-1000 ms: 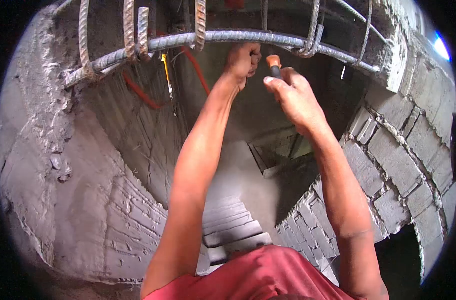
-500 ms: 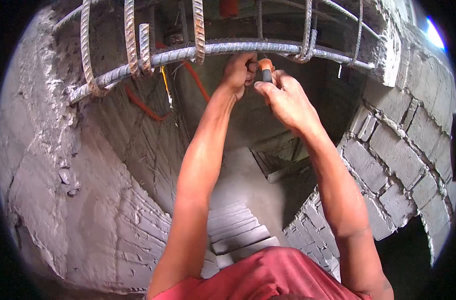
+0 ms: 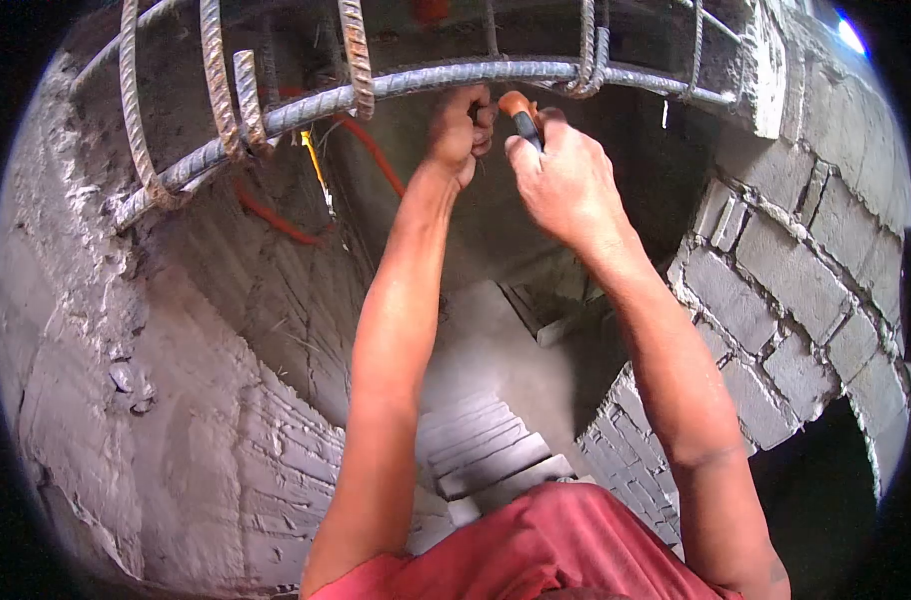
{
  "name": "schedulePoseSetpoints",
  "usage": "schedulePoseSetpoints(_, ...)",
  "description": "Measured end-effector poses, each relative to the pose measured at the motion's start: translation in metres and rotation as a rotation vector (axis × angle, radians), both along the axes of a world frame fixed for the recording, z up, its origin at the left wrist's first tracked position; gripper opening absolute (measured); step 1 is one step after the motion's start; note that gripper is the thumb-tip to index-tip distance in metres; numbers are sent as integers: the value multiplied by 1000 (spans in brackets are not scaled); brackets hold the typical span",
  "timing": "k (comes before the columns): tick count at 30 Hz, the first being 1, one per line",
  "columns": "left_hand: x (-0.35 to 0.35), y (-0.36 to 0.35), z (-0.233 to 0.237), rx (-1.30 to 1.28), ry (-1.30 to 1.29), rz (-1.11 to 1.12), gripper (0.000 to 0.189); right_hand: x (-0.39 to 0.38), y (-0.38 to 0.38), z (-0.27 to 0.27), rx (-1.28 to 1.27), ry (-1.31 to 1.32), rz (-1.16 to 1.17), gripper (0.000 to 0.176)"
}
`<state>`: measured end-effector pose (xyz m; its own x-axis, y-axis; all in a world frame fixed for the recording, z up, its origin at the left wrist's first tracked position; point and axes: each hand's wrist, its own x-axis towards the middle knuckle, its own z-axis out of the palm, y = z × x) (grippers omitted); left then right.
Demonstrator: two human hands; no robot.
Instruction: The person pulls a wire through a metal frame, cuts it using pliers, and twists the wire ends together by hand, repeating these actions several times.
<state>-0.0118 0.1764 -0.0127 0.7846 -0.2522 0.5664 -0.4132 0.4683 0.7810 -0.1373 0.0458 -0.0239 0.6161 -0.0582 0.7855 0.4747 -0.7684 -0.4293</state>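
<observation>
Grey ribbed rebar (image 3: 426, 80); orange-black tool handle (image 3: 521, 115); red shirt (image 3: 546, 545); grey block wall (image 3: 796, 290).

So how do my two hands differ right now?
The left hand is a closed fist up against the horizontal rebar; the right hand sits just below it. The right hand grips an orange-and-black tool handle; whatever the left hand holds is hidden. Both are raised, close together.

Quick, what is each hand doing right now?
Left hand: closed in a fist just under the horizontal rebar; what it grips is hidden.
Right hand: closed around an orange-and-black tool handle.
</observation>
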Motion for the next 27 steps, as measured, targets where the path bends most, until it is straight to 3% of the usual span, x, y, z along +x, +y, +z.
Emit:
schedulePoseSetpoints(5, -4, 1, 2, 35, 5, 4, 22, 10, 0, -16, 111, -302, -147, 45)
schedulePoseSetpoints(7, -4, 2, 2, 53, -21, 35, 22, 9, -4, -14, 132, -286, -160, 47)
schedulePoseSetpoints(9, 6, 7, 0, 95, -46, 34, 24, 11, -12, -5, 52, 72, 39, 45)
schedulePoseSetpoints(14, 3, 10, 1, 144, -108, 8, 21, 30, -18, 10, -172, 153, -60, 41)
schedulePoseSetpoints(15, 1, 8, 2, 117, -117, 18, 21, 36, -16, 4, -172, 153, -56, 41)
schedulePoseSetpoints(17, -1, 6, 2, 105, -99, 14, 21, 42, -12, -4, -202, -98, -123, 40)
schedulePoseSetpoints(20, 1, 7, 1, 115, -94, -10, 20, 34, -16, 0, -361, -85, -211, 38)
schedulePoseSetpoints(25, 0, 4, -1, 82, -79, 19, 20, 30, -29, 8, -235, -113, -231, 39)
schedulePoseSetpoints(27, 4, 6, -3, 90, -146, -79, 21, 28, -30, 10, -257, -10, -143, 36)
